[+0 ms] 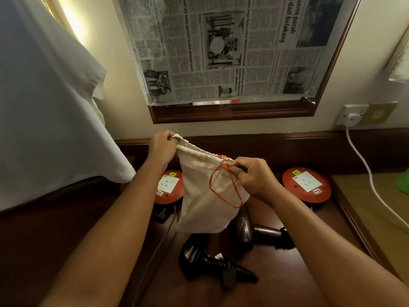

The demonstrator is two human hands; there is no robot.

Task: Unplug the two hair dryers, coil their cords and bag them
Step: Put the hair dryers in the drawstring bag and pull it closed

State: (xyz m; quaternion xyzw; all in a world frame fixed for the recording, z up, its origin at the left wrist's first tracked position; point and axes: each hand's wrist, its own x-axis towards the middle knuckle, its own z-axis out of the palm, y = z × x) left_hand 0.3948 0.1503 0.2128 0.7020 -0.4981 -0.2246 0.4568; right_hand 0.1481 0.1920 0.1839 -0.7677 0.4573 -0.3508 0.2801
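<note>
Near dryer: a glossy black plastic hair dryer (pixel 200 259) lies on its side on the dark wooden counter (pixel 272 282), its ribbed black cord (pixel 240 272) bundled along the handle with the black plug (pixel 229 278) on top.
Second dryer: a dark brown hair dryer (pixel 250 233) lies just beyond the first, near it, its handle pointing right; its upper part is hidden behind the bag.
Bag: a cream cloth drawstring bag (pixel 199 196) hangs in the air between my hands above both dryers, its gathered mouth stretched sideways, with nothing visibly inside.
Left grip: my left hand (pixel 162 147) has its fingers curled round the far left corner of the bag's mouth.
Right grip: my right hand (pixel 254 177) pinches the bag's right corner together with the thin orange drawstring (pixel 223 187), whose loop dangles in front of the cloth.
Sockets: two round red extension units with white sockets sit on the counter, one at left (pixel 169 187) partly behind the bag, one at right (pixel 306 185).
Far wall: a white plug (pixel 352 117) sits in a white wall socket at far right, its white cable (pixel 371 178) trailing down toward me.
Above: a wood-framed mirror (pixel 232 113) is covered with newspaper (pixel 221 47).
Left: a white cloth (pixel 48 107) drapes down.
</note>
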